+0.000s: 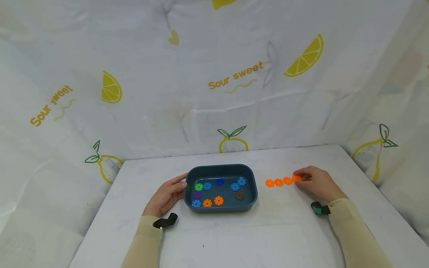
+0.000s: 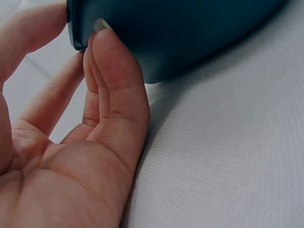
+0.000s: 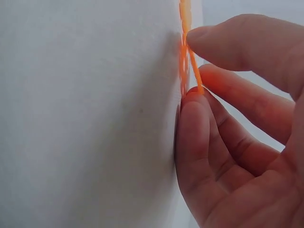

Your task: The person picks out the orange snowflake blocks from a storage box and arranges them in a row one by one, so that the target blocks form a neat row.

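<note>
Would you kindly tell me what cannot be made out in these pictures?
Head: the end orange piece, partly covered by the right hand.
Head: whether the orange row interlocks; too small to tell.
Left wrist: the tray, cut off by the top edge, its inside hidden by its wall.
Right wrist: the row's far end, cut off by the top edge.

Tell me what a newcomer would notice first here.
Probably the line of four bright orange discs on the white table, to the right of the dark teal tray, with the right hand at its outer end. The tray would likely come next, holding notched discs in several colours. Behind, a pale sheet printed with yellow lemons might also draw the eye.
</note>
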Motion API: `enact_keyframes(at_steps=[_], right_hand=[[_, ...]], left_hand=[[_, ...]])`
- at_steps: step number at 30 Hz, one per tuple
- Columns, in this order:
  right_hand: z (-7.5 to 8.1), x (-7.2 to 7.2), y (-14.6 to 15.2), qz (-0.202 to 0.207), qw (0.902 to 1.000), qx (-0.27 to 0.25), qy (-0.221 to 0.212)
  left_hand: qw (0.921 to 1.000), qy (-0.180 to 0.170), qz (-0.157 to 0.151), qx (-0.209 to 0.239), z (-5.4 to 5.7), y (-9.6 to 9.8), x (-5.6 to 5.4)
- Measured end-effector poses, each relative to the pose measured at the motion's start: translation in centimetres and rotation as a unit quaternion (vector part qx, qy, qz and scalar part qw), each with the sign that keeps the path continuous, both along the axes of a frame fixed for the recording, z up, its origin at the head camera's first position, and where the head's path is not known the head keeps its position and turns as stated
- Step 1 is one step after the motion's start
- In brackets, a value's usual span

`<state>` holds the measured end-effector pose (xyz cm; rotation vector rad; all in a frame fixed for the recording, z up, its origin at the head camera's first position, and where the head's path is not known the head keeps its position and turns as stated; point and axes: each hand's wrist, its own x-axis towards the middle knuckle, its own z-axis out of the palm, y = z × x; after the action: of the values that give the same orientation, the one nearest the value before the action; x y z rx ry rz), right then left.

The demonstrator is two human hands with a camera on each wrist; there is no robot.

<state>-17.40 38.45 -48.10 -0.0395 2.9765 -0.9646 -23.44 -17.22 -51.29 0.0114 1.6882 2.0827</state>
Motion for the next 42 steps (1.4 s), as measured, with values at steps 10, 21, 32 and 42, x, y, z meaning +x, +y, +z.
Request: enact_keyframes(at_steps=[10,21,32,42], right_hand=[[0.9,0.4,-0.1,0.007,0.9998,-0.009,0.016],[6.6,-4.2,-9.5,0.167,0.9814,-0.094,0.011],[7.4,-9.2,-21.5,0.347,0.9323,-0.037,-0.097],[5.0,-9.2,-25.5,0.413,0.8992,0.067,-0.129]], left_hand=[[1.0,-0.003,0.002,-0.008,-0.1,-0.1,0.0],[0.9997,0.02,-0.01,0.003,-0.3,-0.3,-0.4],[0.9994,0.028,-0.016,-0.006,-0.3,0.0,-1.0],[0.9995,0.027,-0.013,-0.006,-0.7,-0.3,-0.7]])
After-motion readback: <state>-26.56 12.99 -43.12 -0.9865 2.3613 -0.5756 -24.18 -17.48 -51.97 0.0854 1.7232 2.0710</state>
